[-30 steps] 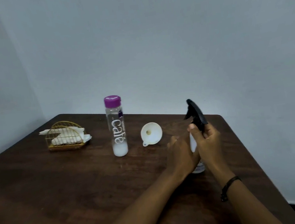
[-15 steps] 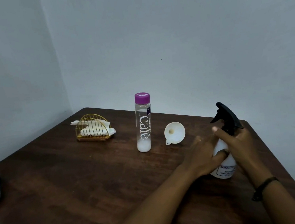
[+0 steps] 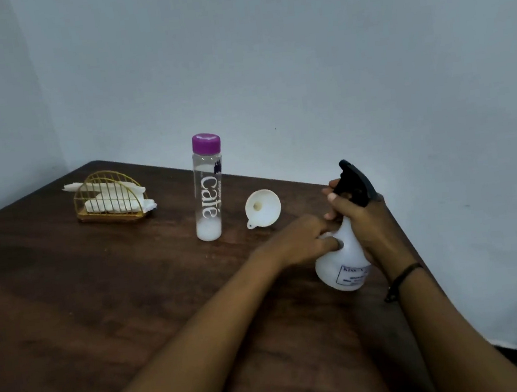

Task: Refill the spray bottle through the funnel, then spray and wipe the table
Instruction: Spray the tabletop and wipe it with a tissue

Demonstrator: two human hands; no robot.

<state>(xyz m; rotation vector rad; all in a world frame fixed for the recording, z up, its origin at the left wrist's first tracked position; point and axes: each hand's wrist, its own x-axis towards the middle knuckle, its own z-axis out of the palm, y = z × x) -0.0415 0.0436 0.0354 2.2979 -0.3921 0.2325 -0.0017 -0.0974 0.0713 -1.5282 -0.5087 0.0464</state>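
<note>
Right now both hands are on the spray bottle (image 3: pixel 344 266), which stands on the dark wooden table (image 3: pixel 101 294) near its edge at about 3 o'clock. The right hand (image 3: pixel 362 226) is wrapped around the bottle's neck just under the black trigger head (image 3: pixel 357 181), fingers closed on it, with the thumb tip raised beside the trigger. The left hand (image 3: pixel 301 242) comes in from 9 o'clock and presses its fingers against the white shoulder of the bottle, gripping it from that side. A dark band (image 3: pixel 403 279) circles the right wrist. The bottle's trigger head sits on top, and a printed label shows low on its body.

Just beyond the left hand, toward 12 o'clock, a white funnel (image 3: pixel 263 208) lies on its side on the table, wide mouth facing the camera, apart from both hands. Farther toward 10 o'clock a tall clear bottle (image 3: pixel 207 195) with a purple cap (image 3: pixel 206 142) stands upright, with a little white liquid in its bottom. Well apart at 10 o'clock, near the far corner, a gold wire holder (image 3: pixel 108 200) holds white napkins (image 3: pixel 112 198). A plain pale wall (image 3: pixel 268 65) rises behind the table.
</note>
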